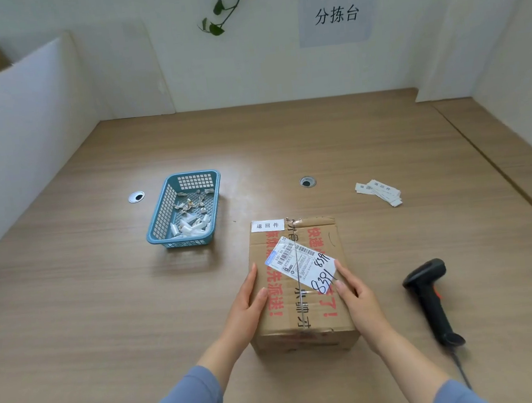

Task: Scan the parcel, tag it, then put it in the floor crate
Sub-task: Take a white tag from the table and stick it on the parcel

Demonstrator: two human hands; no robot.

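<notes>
A brown cardboard parcel (302, 309) with red print sits on the wooden table (104, 300) near its front edge. A white shipping label (301, 265) with barcodes and handwritten numbers lies across its top. A small white tag (267, 225) is stuck at the parcel's far left corner. My left hand (247, 303) presses flat against the parcel's left side. My right hand (354, 293) rests on the right top edge, fingers touching the label's corner. A black handheld scanner (431, 299) lies on the table to the right. No floor crate is in view.
A blue plastic basket (161, 219) holding scraps of backing paper stands left of the parcel. A small pile of white tags (378, 191) lies at the right. Two round cable holes (307, 182) sit mid-table. White partitions (5, 136) wall the desk on three sides.
</notes>
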